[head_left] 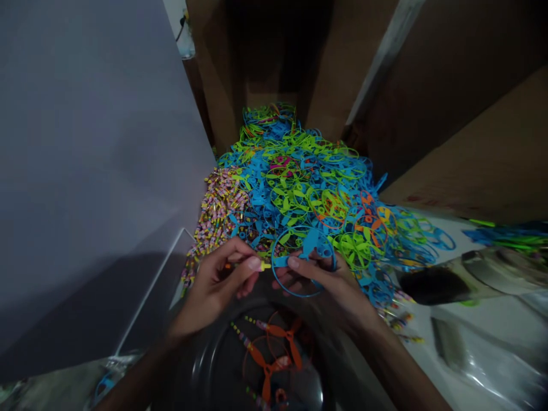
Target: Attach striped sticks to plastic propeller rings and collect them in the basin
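My left hand [219, 279] pinches a thin stick with a yellow tip [262, 266] between thumb and fingers. My right hand [322, 281] grips a blue ringed plastic propeller [305, 251], thumb on its hub. The stick's tip points at the hub, nearly touching it. Both hands hover just in front of a big heap of blue, green and orange propellers [308, 182]. A pile of small multicoloured sticks [216, 214] lies left of the heap.
Below my hands a dark round tub [205, 371] holds orange propellers on sticks [274, 354]. A large grey panel [85, 171] stands at the left. Brown cardboard boxes [483, 154] rise behind and to the right. Clear plastic wrap [479, 354] lies at the lower right.
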Demonstrator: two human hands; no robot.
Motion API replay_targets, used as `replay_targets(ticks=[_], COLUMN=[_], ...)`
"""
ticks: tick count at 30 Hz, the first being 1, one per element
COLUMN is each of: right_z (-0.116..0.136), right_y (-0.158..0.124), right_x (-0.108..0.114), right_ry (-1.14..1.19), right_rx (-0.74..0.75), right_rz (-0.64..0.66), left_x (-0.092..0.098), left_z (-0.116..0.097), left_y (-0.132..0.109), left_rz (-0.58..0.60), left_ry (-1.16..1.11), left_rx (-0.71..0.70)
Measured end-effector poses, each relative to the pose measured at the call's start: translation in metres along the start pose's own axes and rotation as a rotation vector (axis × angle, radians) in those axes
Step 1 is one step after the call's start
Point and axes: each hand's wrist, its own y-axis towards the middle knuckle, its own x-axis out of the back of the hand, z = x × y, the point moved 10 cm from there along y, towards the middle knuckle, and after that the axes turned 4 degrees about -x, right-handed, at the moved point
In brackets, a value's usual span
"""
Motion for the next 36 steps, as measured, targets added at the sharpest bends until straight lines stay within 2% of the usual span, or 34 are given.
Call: replay_targets(ticks=[4, 9, 17, 23, 33, 36], right_z=[0.000, -0.002, -0.002, -0.005, -0.008, -0.008], right_y=[0.000, -0.001, -0.001, -0.002, -0.004, -0.006], right_x=[-0.002, 0.003, 0.001, -0.001, 0.006, 0.007], right_ry=[-0.019, -0.043, -0.020, -0.007, -0.087, -0.088], right_rx=[-0.011, -0.026, -0.011, -0.038, 0.026, 0.041], right_rz=[0.003, -0.068, 0.000, -0.003, -0.055, -0.089], left_x=[-0.001, -0.001, 0.001, -0.003, 0.001, 0.000], left_z=[0.003, 0.006, 0.004, 0.005, -0.005, -0.001], left_y=[0.002, 0.002, 0.004, 0.006, -0.003, -0.004], left_rz=[0.005, 0.005, -0.028, 0.010, -0.062, -0.052], left_ry=[-0.033, -0.051, -0.013, 0.009, 0.374, 0.319], left_rx=[0.016, 0.017, -0.011, -0.014, -0.161, -0.150])
